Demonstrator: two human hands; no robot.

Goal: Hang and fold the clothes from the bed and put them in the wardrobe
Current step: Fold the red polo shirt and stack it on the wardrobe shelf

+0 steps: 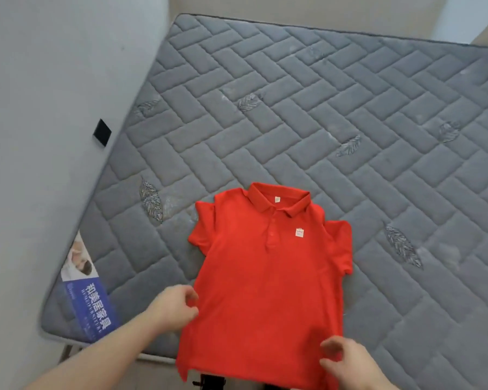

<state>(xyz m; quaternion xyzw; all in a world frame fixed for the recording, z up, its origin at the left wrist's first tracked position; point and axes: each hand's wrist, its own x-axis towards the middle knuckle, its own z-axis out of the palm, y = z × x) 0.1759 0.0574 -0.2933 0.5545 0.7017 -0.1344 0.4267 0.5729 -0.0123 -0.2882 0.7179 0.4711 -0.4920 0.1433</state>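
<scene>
Right hand (347,361) – fingers curled, pinching the hem of the red polo shirt (268,277).
Left hand (178,305) – pinching its side edge.
Shirt laid face-up on the grey mattress (321,114), hem overhanging – uneven pulling risks skewed folds or slippage.

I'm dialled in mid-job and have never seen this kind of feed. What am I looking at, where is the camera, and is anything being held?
There is no machine here: a person works with bare hands, and the single picture comes from a camera worn on their head, looking forward and down. A red polo shirt lies front up on a bare grey quilted mattress, collar away from the person, hem hanging over the near edge. The left hand pinches the shirt's left side edge. The right hand has curled fingers at the hem's right corner and seems to grip it. A blue label sits on the mattress corner.
</scene>
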